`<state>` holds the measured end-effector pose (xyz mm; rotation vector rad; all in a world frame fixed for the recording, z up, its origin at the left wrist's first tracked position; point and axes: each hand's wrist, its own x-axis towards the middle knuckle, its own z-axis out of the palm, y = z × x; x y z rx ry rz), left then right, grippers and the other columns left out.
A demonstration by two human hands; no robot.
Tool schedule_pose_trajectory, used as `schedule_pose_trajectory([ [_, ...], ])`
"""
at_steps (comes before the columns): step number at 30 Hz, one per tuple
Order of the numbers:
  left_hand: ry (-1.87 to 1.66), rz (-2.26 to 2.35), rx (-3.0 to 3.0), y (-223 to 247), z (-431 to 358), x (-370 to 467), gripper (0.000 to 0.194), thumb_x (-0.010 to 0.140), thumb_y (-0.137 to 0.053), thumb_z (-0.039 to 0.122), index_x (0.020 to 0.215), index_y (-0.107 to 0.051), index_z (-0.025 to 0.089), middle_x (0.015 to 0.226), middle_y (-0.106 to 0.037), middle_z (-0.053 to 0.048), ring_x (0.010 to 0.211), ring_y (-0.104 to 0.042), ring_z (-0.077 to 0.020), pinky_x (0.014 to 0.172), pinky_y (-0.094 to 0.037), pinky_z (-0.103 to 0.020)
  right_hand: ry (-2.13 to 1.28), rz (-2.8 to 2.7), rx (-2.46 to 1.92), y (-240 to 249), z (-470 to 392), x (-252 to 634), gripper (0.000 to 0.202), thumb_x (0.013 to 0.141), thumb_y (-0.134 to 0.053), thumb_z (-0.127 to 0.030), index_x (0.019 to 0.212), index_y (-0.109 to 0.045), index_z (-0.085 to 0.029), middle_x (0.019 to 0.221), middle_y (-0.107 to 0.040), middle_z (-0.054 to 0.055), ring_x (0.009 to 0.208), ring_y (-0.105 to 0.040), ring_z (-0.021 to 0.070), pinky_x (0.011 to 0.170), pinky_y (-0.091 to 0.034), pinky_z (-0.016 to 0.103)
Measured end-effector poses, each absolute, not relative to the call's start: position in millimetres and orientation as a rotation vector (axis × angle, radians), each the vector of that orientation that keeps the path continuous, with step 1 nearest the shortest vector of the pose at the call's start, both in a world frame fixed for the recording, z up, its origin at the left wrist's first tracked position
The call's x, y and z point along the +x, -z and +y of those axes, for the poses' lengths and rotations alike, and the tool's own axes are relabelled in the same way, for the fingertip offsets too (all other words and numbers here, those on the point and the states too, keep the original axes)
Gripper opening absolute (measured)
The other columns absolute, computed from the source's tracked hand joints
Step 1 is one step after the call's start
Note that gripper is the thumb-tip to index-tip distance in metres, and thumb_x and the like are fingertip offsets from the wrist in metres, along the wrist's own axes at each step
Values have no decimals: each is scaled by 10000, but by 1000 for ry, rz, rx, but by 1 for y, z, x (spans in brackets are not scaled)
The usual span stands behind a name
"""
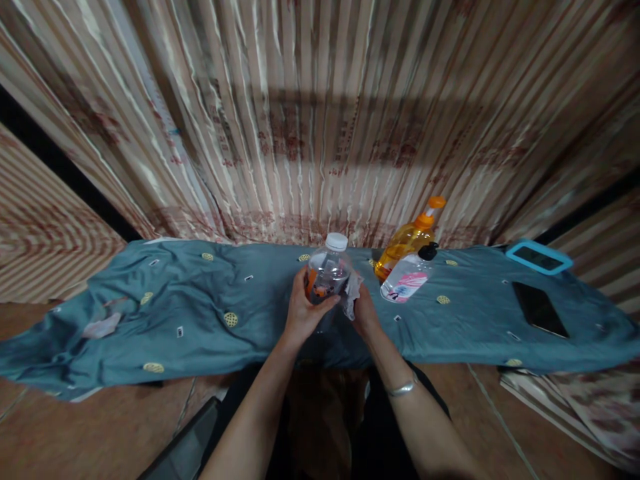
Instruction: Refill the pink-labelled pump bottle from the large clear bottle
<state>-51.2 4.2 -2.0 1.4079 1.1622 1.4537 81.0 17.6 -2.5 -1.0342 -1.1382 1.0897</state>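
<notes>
A clear plastic bottle (331,265) with a white cap and an orange label stands upright between my hands. My left hand (306,310) is wrapped around its lower left side, the thumb across the front. A crumpled pale cloth or tissue (352,295) is in my right hand (366,310), pressed against the bottle's right side. The right fingers are partly hidden behind the cloth. To the right, close to my right hand, are a clear pump bottle (406,279) with a black top and pink label, and an amber pump bottle (403,245) with an orange top.
A teal patterned cloth (270,333) covers the narrow table. On its right lie a dark phone (539,310) and a blue-framed object (539,257). A pale crumpled scrap (103,326) lies at the left. Striped curtains (310,133) hang behind the table.
</notes>
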Motion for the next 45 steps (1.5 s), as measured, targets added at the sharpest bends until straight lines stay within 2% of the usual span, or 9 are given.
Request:
schedule_pose_trajectory([
  [4,-1444,1203,1419,6,7,-51,698,591,-848,346,1200,-540,196,1177,-620,-75,1106,-607,-237,981,-477,-380,-1104,-1034,-938,-10,12,81,520,870,-428,-617,1230,-582,-274,1326,-634,30,1272,-566,251,1066,-463,415],
  [12,-1256,1008,1285,-7,-2,-38,648,514,-842,235,1116,-606,186,987,-715,-20,825,-671,-185,753,-548,-301,-602,-1485,-995,-57,-16,96,514,908,-562,-444,1390,-487,-281,1488,-478,39,1413,-390,219,1198,-262,439],
  [17,-1131,985,1292,-13,-12,-34,710,489,-878,275,1134,-599,168,1006,-726,-53,884,-688,-221,792,-558,-335,-680,-1505,-985,-59,-9,119,507,809,-695,-458,1266,-594,-263,1314,-627,44,1245,-552,259,1084,-407,420],
  [21,-1100,943,1320,-9,-16,-32,730,501,-882,300,1156,-591,162,1044,-720,-74,946,-686,-242,866,-547,-370,-973,-1372,-947,-49,-1,134,579,717,-716,-606,1168,-646,-250,1103,-706,36,1006,-653,273,914,-505,404],
  [25,-1148,983,1373,3,-15,-26,743,521,-881,313,1189,-578,189,1078,-707,-67,954,-679,-237,873,-545,-373,-954,-1271,-1029,-49,-6,126,552,757,-648,-641,1129,-655,-233,972,-711,35,867,-651,248,815,-522,374],
  [29,-1251,1070,1385,12,-13,-17,732,565,-827,238,1239,-543,203,1132,-685,-69,909,-675,-219,825,-559,-362,-550,-1355,-1168,-58,-22,104,475,862,-589,-526,1225,-595,-218,1143,-659,77,1050,-605,253,951,-476,401],
  [34,-1346,1084,1402,6,-9,-14,676,573,-780,161,1210,-560,212,1172,-675,-73,1019,-662,-247,918,-537,-397,-286,-1464,-1211,-55,-31,87,651,872,-611,-450,1435,-378,-222,1417,-466,140,1334,-427,275,1129,-328,489],
  [41,-1181,992,1329,-3,-8,-27,732,525,-821,200,1204,-549,183,1074,-697,-55,841,-680,-205,776,-565,-345,-512,-1463,-1121,-53,-26,106,575,848,-648,-456,1360,-482,-253,1311,-574,88,1212,-533,265,1077,-400,467],
  [45,-1107,983,1332,-5,-13,-33,802,499,-873,260,1226,-543,177,1069,-706,-61,903,-679,-223,843,-554,-366,-706,-1449,-1041,-49,-22,124,480,860,-627,-486,1287,-565,-276,1254,-637,42,1160,-585,246,1047,-438,409],
])
